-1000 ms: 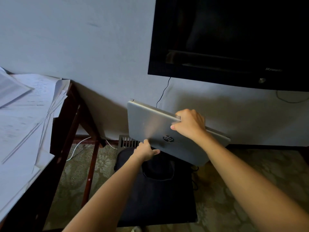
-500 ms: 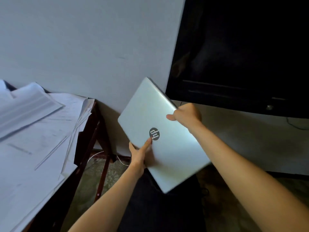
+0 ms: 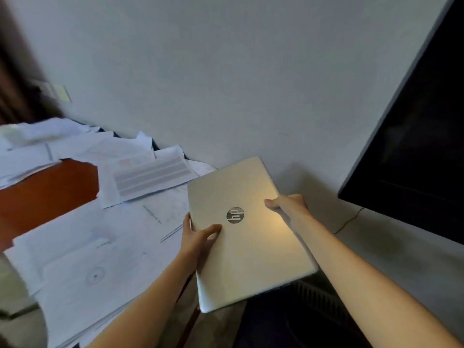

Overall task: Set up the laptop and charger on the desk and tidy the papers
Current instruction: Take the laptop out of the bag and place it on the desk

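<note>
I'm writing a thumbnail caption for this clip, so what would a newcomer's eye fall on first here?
First the closed silver laptop at centre, logo up, held by both hands: the left hand grips its left edge, the right hand its right edge. Next, the loose white papers spread over the brown desk on the left. A large black screen fills the upper right.
</note>
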Demonstrator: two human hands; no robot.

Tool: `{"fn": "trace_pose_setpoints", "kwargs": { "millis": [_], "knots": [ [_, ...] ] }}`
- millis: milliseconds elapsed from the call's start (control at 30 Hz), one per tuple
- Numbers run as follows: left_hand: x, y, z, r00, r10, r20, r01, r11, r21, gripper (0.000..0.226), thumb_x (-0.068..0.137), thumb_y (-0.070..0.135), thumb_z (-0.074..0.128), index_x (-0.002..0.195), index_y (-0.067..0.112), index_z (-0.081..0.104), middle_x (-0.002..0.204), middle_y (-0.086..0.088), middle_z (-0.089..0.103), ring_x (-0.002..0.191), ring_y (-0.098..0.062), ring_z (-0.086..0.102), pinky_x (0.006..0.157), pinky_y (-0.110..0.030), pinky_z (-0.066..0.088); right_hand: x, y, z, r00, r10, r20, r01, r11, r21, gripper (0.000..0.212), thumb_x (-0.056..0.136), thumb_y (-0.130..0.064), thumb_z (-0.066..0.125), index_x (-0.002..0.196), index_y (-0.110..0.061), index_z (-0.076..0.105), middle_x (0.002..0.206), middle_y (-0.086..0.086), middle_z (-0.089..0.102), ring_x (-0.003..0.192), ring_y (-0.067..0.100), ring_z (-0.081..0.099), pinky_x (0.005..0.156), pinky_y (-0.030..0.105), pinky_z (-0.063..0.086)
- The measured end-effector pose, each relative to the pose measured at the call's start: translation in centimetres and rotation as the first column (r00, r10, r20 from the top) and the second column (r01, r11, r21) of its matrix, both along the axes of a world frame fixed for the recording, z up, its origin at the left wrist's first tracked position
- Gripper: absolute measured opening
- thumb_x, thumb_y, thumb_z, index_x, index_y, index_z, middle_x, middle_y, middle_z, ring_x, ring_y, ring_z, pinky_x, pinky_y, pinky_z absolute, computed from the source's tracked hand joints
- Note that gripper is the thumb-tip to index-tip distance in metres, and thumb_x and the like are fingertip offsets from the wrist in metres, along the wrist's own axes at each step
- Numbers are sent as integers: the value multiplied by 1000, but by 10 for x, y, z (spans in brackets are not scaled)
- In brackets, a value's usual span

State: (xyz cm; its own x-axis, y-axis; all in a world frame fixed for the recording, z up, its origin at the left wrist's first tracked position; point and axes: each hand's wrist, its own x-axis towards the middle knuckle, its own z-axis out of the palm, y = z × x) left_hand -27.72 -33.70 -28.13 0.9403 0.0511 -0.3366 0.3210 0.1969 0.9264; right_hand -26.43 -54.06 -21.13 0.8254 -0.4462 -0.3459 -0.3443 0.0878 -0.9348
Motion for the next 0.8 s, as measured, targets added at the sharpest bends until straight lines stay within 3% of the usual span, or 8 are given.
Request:
{"fn": "trace_pose_setpoints", "kwargs": {
  "millis": [67, 133, 267, 367, 433, 600, 700, 800],
  "knots": [
    [-1, 26, 9, 1000, 19, 8, -19, 999, 41, 92, 55, 16, 83, 133, 26, 36, 122, -10, 58, 104, -32, 60, 93, -51, 50, 11, 23, 2, 998, 57, 8, -57, 998, 21, 18, 71, 12, 70, 78, 7, 54, 98, 9, 48, 87, 19, 55, 89, 28, 51],
    [-2, 55, 17, 998, 54, 16, -56, 995, 86, 91, 69, 11, 79, 141, 25, 27, 126, -9, 52, 110, -32, 56, 98, -50, 46, 20, 47, 2, 994, 113, 11, -113, 993, 43, 18, 72, 13, 68, 80, 6, 54, 94, 7, 51, 84, 20, 56, 88, 28, 51],
    [-2, 117, 28, 995, 99, 13, -100, 985, 140, 88, 78, 15, 73, 145, 26, 18, 136, -10, 43, 115, -32, 51, 101, -49, 43, 33, 105, 7, 972, 234, 35, -237, 968, 87, 19, 75, 15, 64, 92, 7, 58, 86, 6, 58, 78, 18, 57, 49, 10, 46],
    [-4, 164, 37, 991, 135, 5, -134, 979, 151, 83, 80, 14, 71, 144, 26, 19, 133, -7, 44, 112, -30, 51, 96, -47, 45, 48, 152, -1, 958, 287, 11, -287, 955, 76, 38, 69, 11, 70, 105, 11, 59, 98, 12, 64, 89, 24, 63, 71, 23, 54],
    [-6, 191, 38, 988, 157, 8, -156, 974, 166, 79, 81, 15, 70, 143, 25, 20, 133, -6, 44, 112, -30, 51, 93, -45, 46, 55, 179, -5, 942, 336, -6, -336, 941, 33, 26, 67, 7, 72, 91, 8, 63, 92, 14, 67, 92, 28, 65, 89, 35, 53],
    [-11, 262, 43, 978, 206, -27, -199, 967, 160, 75, 83, 12, 67, 142, 24, 21, 137, -12, 41, 117, -36, 49, 94, -47, 46, 71, 253, -5, 897, 437, -65, -442, 885, -144, 15, 70, -10, 76, 75, -5, 63, 87, 8, 67, 87, 22, 62, 91, 35, 50],
    [-4, 311, 46, 967, 250, -41, -239, 954, 179, 77, 84, 10, 67, 143, 23, 21, 137, -11, 40, 119, -37, 47, 96, -48, 44, 82, 304, -7, 869, 493, -36, -491, 852, -182, 28, 71, -8, 75, 96, -1, 66, 101, 10, 68, 102, 27, 63, 96, 39, 49],
    [1, 354, 45, 962, 272, -31, -261, 945, 196, 75, 80, 8, 69, 140, 22, 26, 132, -10, 44, 111, -31, 50, 92, -46, 48, 86, 348, -6, 800, 600, 12, -584, 782, -217, 55, 80, 0, 67, 131, -11, 51, 123, 8, 57, 112, 24, 56, 93, 30, 45]
  ]
}}
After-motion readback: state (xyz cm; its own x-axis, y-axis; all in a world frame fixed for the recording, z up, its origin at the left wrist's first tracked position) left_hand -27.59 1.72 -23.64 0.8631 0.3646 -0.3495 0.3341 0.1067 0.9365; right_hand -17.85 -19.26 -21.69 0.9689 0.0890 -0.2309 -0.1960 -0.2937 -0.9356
